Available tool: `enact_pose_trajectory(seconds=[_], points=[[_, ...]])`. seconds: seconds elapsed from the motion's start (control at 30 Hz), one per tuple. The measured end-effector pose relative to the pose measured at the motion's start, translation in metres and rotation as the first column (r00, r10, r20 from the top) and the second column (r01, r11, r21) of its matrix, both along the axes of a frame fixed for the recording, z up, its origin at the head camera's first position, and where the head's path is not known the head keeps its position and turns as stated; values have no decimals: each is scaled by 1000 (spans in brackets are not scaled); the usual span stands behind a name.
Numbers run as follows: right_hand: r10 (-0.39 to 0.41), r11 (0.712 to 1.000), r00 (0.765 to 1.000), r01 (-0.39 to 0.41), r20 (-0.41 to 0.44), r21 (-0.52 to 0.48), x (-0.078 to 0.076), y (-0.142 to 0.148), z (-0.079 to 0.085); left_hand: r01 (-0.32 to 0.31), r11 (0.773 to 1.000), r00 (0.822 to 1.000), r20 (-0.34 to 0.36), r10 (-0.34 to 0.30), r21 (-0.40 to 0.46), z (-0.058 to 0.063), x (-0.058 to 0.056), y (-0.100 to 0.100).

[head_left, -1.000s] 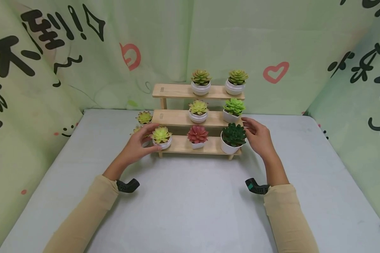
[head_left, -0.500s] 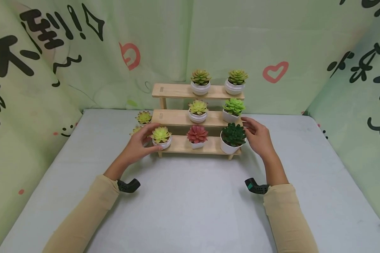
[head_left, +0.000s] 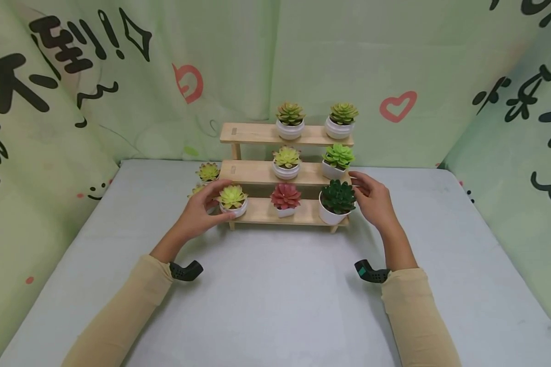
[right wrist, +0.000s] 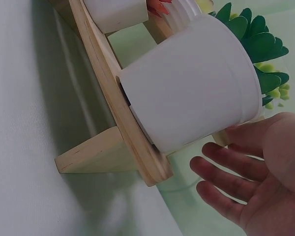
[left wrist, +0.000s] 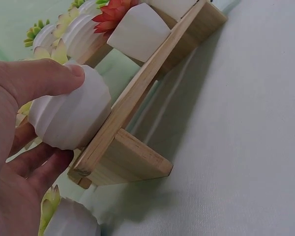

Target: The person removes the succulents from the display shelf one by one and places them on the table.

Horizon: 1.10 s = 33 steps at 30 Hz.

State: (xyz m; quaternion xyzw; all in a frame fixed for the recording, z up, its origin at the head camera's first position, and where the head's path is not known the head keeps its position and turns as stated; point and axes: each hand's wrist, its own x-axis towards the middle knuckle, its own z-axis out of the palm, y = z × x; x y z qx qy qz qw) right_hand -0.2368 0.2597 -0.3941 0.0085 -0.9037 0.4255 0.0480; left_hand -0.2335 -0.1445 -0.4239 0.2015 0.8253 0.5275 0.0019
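At the left end of the bottom shelf, my left hand (head_left: pixel 203 211) holds a small potted yellow-green succulent (head_left: pixel 232 197). In the left wrist view the thumb lies on the ribbed white pot (left wrist: pixel 73 110), with fingers behind and under it. The pot sits at the edge of a three-tier wooden plant stand (head_left: pixel 298 218). My right hand (head_left: pixel 373 200) is at the stand's right side, beside a dark green succulent (head_left: pixel 337 197) in a larger white pot (right wrist: pixel 191 88). Its fingers are loosely extended behind that pot; whether a fingertip touches the pot or stand is hard to tell.
A red succulent (head_left: pixel 285 195) stands mid bottom shelf. The middle shelf holds a pale succulent (head_left: pixel 286 157) and a bright green one (head_left: pixel 338 156). Two more (head_left: pixel 291 114) stand on top. Behind my left hand, other succulents (head_left: pixel 208 172) stand left of the stand on the white table (head_left: pixel 275 295).
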Motion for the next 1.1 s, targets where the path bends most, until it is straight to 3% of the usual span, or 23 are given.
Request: enact_pose_trajectory(seconds=[0.4, 1.1], points=[[5, 1000, 1000, -5, 3, -7, 0, 0, -1, -27, 1000, 1000, 1, 27, 14, -3, 3, -9], [4, 1000, 1000, -4, 5, -1, -1, 0, -1, -83, 997, 995, -50, 83, -2, 5, 12, -31]])
